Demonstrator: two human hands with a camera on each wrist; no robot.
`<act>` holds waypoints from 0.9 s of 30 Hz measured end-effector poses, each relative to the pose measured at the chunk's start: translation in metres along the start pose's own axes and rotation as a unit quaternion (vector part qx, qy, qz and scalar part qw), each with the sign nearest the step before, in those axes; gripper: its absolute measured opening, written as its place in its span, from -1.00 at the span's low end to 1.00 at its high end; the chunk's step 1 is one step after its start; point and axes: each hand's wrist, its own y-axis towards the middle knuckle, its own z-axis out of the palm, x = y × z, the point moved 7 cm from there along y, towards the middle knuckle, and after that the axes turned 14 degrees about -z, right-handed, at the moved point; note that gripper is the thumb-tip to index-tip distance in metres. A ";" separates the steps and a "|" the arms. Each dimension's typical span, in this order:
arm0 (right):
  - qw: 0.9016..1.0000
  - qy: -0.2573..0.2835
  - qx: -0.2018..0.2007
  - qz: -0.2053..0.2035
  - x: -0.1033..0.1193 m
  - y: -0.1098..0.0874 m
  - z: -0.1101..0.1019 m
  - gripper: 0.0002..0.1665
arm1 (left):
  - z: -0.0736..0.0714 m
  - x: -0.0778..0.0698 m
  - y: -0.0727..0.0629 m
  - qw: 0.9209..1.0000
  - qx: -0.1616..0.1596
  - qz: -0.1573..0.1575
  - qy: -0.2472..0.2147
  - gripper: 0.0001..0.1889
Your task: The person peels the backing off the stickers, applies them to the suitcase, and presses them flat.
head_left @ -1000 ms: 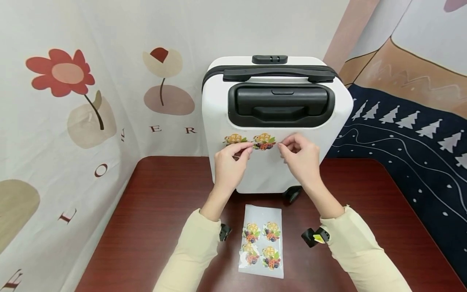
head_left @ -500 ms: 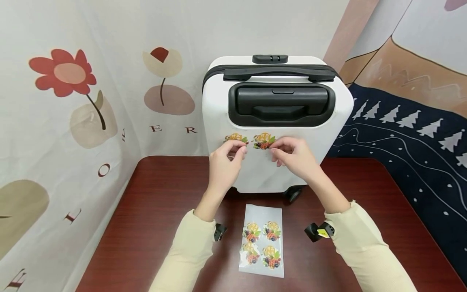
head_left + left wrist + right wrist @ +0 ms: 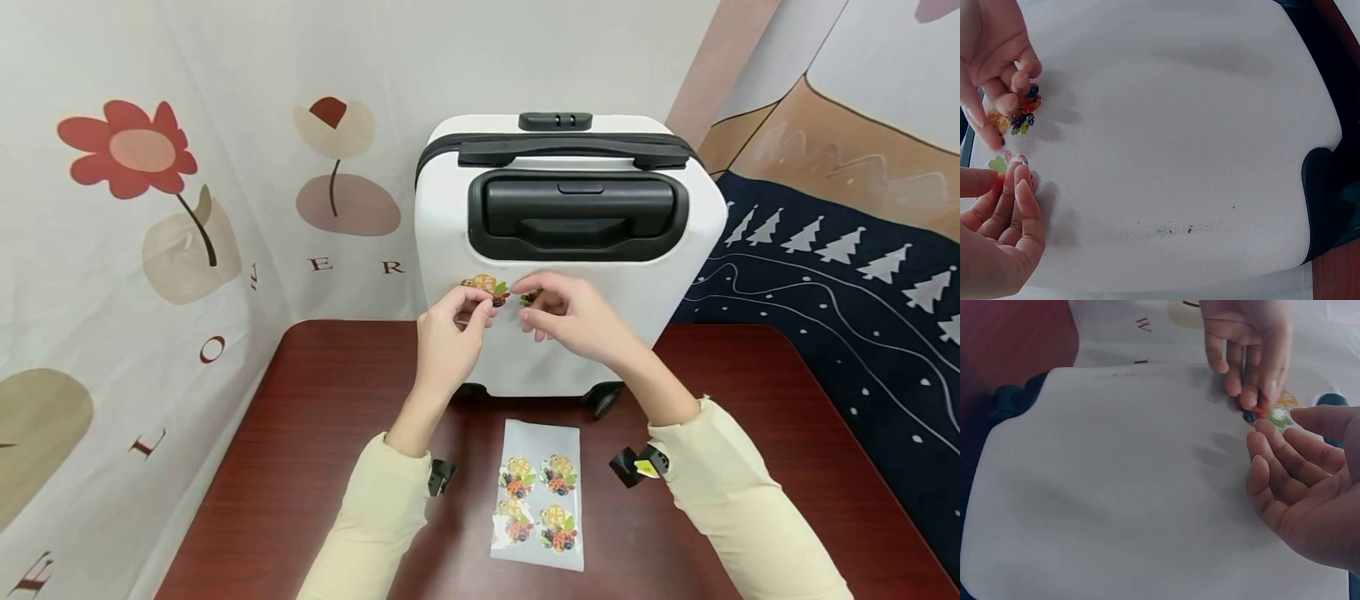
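Note:
My left hand is at the left fruit-patterned sticker on the white suitcase, its loosely bent fingertips right at the sticker's lower edge. In the right wrist view, that left hand reaches down over the same sticker. Close to its right, my right hand has thumb and fingers spread apart and holds nothing. Behind the right fingers, a second sticker is mostly hidden in the head view. The left wrist view shows this second sticker just beside the right hand.
A white backing sheet with several matching stickers lies on the dark red table in front of the suitcase. Black wheels show under the suitcase, and a recessed black handle sits above the stickers. Printed cloth hangs behind.
My right hand has moved left from the second sticker's right side, across it to the left sticker, and its fingers have spread. The left hand has shifted slightly left and down.

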 end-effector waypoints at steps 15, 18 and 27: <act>0.998 -0.029 -0.015 0.054 -0.031 -0.022 -0.016 -0.79 | -0.001 -0.001 0.000 1.000 -0.002 0.007 0.004 -0.92; 0.997 -0.039 -0.026 0.068 -0.031 -0.026 -0.024 -0.81 | -0.001 0.000 0.000 1.000 -0.003 0.007 0.005 -0.92; 1.000 -0.017 -0.008 0.007 -0.003 -0.010 -0.014 -0.75 | 0.000 0.001 0.000 1.000 -0.003 0.005 0.005 -0.92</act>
